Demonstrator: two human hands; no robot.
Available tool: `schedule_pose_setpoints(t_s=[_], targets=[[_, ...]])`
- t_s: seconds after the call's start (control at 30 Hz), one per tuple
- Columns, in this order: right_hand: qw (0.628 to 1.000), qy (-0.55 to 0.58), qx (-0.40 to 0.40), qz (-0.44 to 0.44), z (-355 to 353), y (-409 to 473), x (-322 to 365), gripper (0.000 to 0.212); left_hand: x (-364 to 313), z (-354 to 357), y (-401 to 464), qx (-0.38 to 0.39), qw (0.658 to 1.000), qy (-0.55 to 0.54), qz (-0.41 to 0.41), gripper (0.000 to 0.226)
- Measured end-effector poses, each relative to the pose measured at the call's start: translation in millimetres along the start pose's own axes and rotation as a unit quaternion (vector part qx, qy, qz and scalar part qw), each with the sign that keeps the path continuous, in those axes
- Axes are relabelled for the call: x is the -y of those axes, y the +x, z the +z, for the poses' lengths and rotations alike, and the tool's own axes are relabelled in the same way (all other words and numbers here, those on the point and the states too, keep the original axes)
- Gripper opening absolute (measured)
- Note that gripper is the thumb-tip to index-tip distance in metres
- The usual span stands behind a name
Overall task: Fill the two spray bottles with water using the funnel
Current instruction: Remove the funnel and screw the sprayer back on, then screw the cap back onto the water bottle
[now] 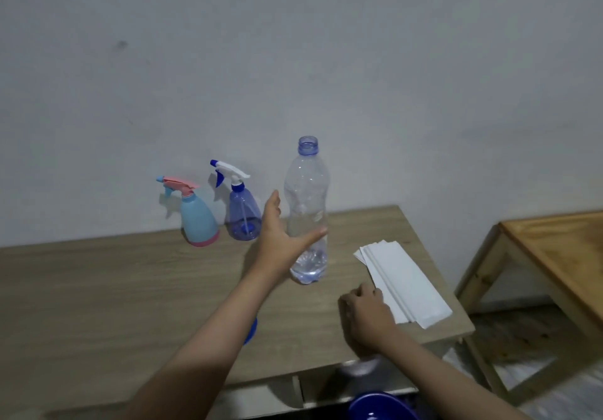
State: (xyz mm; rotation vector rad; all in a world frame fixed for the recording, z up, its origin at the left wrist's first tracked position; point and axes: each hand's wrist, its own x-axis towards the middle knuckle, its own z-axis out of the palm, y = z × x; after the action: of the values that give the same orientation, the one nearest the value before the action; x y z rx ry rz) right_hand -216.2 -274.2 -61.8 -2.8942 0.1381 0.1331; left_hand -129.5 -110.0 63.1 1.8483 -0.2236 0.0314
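Note:
Two spray bottles stand at the back of the wooden table (98,282), against the wall. One is a light blue spray bottle (199,220) with a pink trigger; the other is a clear blue spray bottle (244,217) with a white trigger. To their right a tall clear water bottle (306,210) stands upright, uncapped, with a little water at the bottom. My left hand (280,240) is spread beside it, fingers straight, thumb across the bottle's front. My right hand (365,312) rests curled on the table, and whether it holds anything is hidden.
A stack of white paper sheets (408,282) lies by the table's right edge, next to my right hand. A blue round object (251,331) peeks from under my left forearm. A dark blue bowl (381,406) sits below the table's front edge. A second wooden table (554,250) stands at right.

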Motion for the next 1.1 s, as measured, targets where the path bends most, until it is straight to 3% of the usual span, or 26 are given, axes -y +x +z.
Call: schedule_pose_setpoints(t_s=[0.07,0.17,0.37,0.47,0.57,0.67,0.77,0.83,1.0,1.1], targets=[[0.998,0.045,-0.013,-0.041,3.2,3.0,-6.2,0.025,-15.0,12.9,2.1,-0.062,0.998,-0.015,0.025,0.114],[0.968,0.242,-0.052,-0.037,-15.7,8.2,-6.7,0.021,-26.2,22.5,7.2,-0.121,0.992,-0.009,0.046,0.102],[0.812,0.555,-0.17,-0.06,-119.0,31.5,9.6,0.012,-28.9,37.9,1.1,-0.177,0.98,-0.071,0.053,0.069],[0.744,0.609,-0.252,-0.108,-171.7,42.8,23.6,0.018,-29.6,40.4,-2.4,-0.188,0.977,-0.078,0.062,0.065],[0.705,0.623,-0.3,-0.157,-213.7,58.1,42.5,0.019,-29.9,39.6,-4.1,-0.186,0.978,-0.064,0.066,0.066],[0.713,0.602,-0.292,-0.21,-232.3,76.8,61.9,0.013,-30.0,38.6,-4.2,-0.176,0.981,-0.056,0.062,0.064],[0.776,0.503,-0.287,-0.251,-226.2,92.9,74.1,0.017,-29.3,37.3,-3.3,-0.166,0.983,-0.053,0.053,0.065],[0.792,0.469,-0.288,-0.264,-219.3,98.6,76.9,0.016,-28.9,36.0,-2.7,-0.163,0.984,-0.054,0.048,0.066],[0.755,0.502,-0.317,-0.277,-208.2,101.0,75.1,0.013,-27.7,31.8,0.6,-0.154,0.986,-0.034,0.046,0.067],[0.753,0.506,-0.311,-0.282,-204.2,100.9,72.8,0.016,-23.2,30.9,2.7,-0.155,0.986,-0.029,0.048,0.067]])
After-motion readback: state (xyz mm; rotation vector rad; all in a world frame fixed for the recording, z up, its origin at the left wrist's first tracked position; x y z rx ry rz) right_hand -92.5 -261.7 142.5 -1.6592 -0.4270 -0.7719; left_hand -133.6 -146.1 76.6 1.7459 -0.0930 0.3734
